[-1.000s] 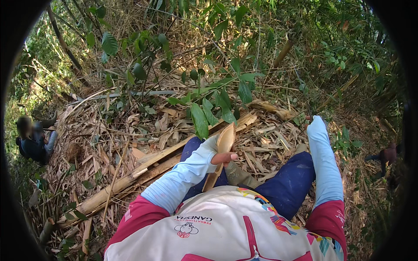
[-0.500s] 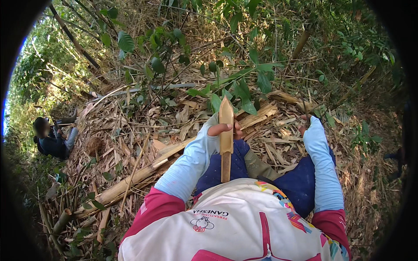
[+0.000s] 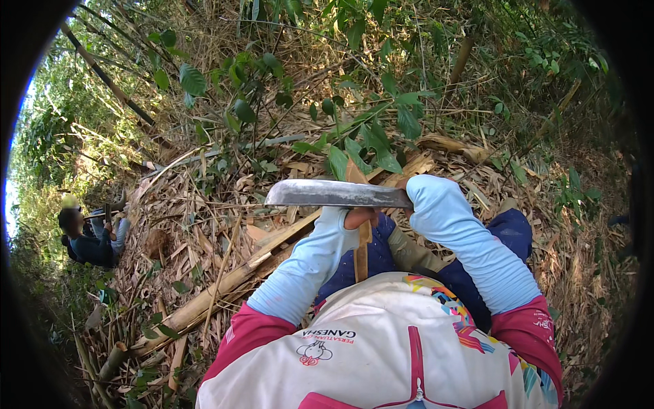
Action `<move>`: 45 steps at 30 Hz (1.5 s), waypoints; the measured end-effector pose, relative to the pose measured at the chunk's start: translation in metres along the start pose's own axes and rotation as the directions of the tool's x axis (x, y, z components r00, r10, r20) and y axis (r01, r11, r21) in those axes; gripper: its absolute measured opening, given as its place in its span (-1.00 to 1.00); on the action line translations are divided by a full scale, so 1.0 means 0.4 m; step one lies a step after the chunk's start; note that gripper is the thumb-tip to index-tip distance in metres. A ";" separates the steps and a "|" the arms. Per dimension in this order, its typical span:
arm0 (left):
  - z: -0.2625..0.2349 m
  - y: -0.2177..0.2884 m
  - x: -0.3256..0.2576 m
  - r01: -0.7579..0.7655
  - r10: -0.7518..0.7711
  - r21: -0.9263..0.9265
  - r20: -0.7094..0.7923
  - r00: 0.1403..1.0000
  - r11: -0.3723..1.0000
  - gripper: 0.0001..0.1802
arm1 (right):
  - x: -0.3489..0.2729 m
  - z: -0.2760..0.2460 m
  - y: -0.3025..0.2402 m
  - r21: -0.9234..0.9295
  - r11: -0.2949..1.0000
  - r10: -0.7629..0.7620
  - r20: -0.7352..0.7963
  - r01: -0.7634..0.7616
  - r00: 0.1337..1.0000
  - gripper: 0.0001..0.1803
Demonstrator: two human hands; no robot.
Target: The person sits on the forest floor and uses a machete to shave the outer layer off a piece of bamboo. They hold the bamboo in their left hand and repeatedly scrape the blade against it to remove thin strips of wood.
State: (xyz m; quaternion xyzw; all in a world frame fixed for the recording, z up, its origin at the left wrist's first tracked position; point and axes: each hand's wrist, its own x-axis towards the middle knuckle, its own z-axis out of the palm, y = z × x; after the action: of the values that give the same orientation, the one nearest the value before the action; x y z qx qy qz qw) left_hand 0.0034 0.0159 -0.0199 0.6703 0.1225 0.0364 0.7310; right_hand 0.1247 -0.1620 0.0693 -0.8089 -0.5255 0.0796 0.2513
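My left hand [image 3: 355, 219] is closed around a pointed piece of split bamboo [image 3: 362, 259], held upright in front of my lap. Its tip shows above a machete blade [image 3: 327, 193], which lies level across the piece just over my left thumb. My right hand [image 3: 424, 196] grips the machete at its right end. The handle is hidden behind the pale blue sleeve covering most of that hand. Whether the edge touches the bamboo or only passes in front of it, I cannot tell.
A long split bamboo pole [image 3: 197, 310] runs across the ground at my left. Leafy stems [image 3: 371, 143] stand just ahead. Dry bamboo leaves and strips [image 3: 272, 198] cover the ground. Farther left another person [image 3: 95, 238] sits. A cut bamboo stump [image 3: 114, 358] stands at lower left.
My right hand has swung in from the right, bringing the machete blade across the bamboo piece. My left hand keeps its hold, slightly lower and to the right.
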 end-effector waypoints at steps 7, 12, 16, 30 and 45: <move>0.010 -0.137 0.003 -0.030 0.030 0.011 -0.039 0.999 1.000 -0.60 | 0.026 0.014 -0.036 -0.188 0.982 0.005 0.100 0.014 0.995 -0.76; 0.146 0.021 -0.028 -0.083 -0.236 -0.883 -0.212 0.948 0.462 -0.81 | 0.020 0.041 0.002 -0.194 0.980 -0.045 0.046 0.053 0.998 -0.86; 0.114 -0.083 -0.038 -0.168 0.014 -0.761 -0.204 0.979 0.626 -0.59 | 0.037 0.027 0.003 -0.197 0.978 -0.050 0.111 0.071 0.993 -0.84; 0.170 -0.006 -0.129 -0.190 0.308 0.392 -0.263 0.915 0.900 -0.63 | 0.057 -0.027 0.388 0.363 0.496 0.856 -0.051 -0.789 0.515 -0.75; 0.018 0.040 -0.016 -0.106 0.103 -0.439 -0.031 0.994 0.892 -0.42 | -0.161 0.015 0.483 0.257 0.801 0.598 -0.326 -0.540 0.732 -0.58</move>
State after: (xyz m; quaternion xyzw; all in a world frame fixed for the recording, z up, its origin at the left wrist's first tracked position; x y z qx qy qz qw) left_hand 0.0006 0.0090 -0.0026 0.4934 0.0776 0.1046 0.8600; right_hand 0.2507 -0.2796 -0.0394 -0.9094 -0.1835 0.0276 0.3722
